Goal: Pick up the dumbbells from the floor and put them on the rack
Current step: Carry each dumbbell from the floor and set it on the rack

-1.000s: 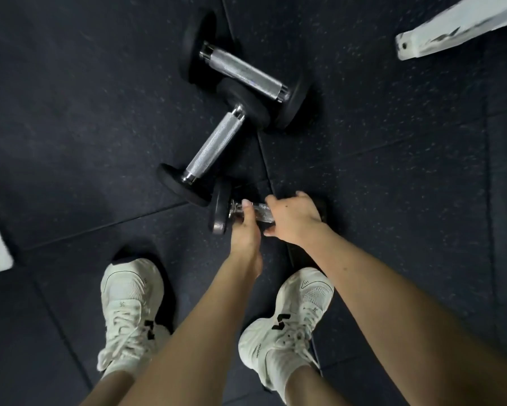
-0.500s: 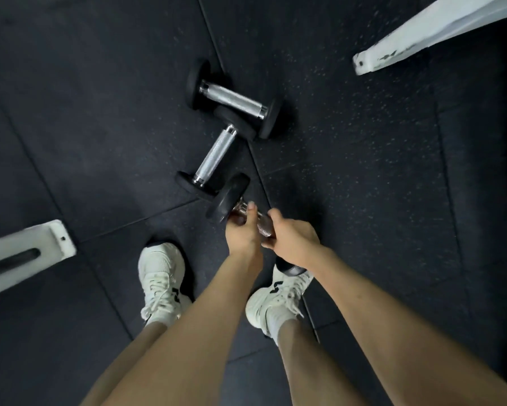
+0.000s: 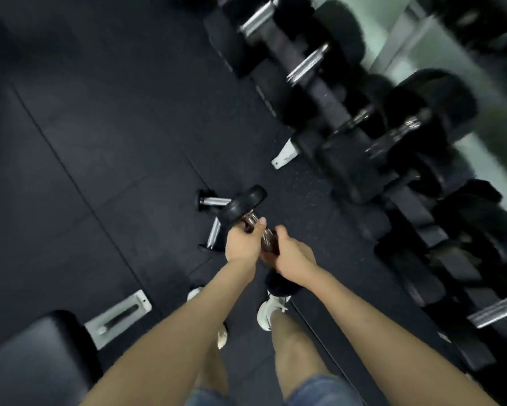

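Note:
A black dumbbell (image 3: 242,205) with a chrome handle hangs in the air in front of me, tilted with its far head up. My left hand (image 3: 242,244) grips the handle near the far head. My right hand (image 3: 292,254) grips the same handle nearer me, and the near head shows below my right wrist. Two more dumbbells lie on the dark floor behind the held one: the farther dumbbell (image 3: 212,201) and the nearer dumbbell (image 3: 214,234), both partly hidden. The dumbbell rack (image 3: 404,200) runs along the right side, blurred.
Several large black dumbbells fill the rack on the right. The rack's white foot (image 3: 284,155) sticks out onto the floor. A black padded bench (image 3: 35,353) with a white base plate (image 3: 120,315) stands at the lower left. My feet in white shoes are below the hands.
Both hands have lifted the dumbbell well off the floor. The view has risen and swung right, bringing the rack into sight; the two floor dumbbells look smaller and farther.

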`<state>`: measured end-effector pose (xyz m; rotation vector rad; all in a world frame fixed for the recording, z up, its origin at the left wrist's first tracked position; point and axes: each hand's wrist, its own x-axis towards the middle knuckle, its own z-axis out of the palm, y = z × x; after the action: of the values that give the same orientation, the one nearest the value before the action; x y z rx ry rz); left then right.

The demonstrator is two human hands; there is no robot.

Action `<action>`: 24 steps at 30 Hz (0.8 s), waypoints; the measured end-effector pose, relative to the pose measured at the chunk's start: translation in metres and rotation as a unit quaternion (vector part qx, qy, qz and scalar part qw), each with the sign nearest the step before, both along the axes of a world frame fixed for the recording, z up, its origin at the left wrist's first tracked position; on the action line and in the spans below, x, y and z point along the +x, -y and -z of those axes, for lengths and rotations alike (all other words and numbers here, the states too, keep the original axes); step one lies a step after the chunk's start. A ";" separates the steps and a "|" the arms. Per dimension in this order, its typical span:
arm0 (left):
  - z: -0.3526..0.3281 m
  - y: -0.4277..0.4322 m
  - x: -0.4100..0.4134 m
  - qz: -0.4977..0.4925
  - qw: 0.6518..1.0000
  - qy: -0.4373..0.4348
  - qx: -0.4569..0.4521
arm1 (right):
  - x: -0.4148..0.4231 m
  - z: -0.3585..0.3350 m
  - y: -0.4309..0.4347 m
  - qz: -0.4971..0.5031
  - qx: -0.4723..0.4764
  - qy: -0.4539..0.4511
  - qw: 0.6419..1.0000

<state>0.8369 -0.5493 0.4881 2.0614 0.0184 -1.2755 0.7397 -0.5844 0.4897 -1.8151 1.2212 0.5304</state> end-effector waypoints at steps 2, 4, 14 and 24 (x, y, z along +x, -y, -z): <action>-0.046 0.022 -0.009 0.029 0.999 0.014 -0.025 | -0.012 -0.045 0.018 0.022 -0.023 0.016 0.999; -0.086 0.045 -0.021 0.053 0.997 0.033 -0.048 | -0.025 -0.084 0.035 0.053 -0.049 0.036 0.997; -0.197 0.180 -0.079 0.231 0.955 0.138 -0.126 | -0.078 -0.185 0.130 0.277 -0.121 0.089 0.949; -0.235 0.363 -0.134 0.419 0.882 0.156 -0.149 | -0.105 -0.214 0.274 0.539 -0.121 0.140 0.822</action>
<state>0.7033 -0.9119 0.7229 2.0143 -1.2569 -1.2658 0.6343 -0.8580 0.7035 -1.0299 1.8788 -0.5400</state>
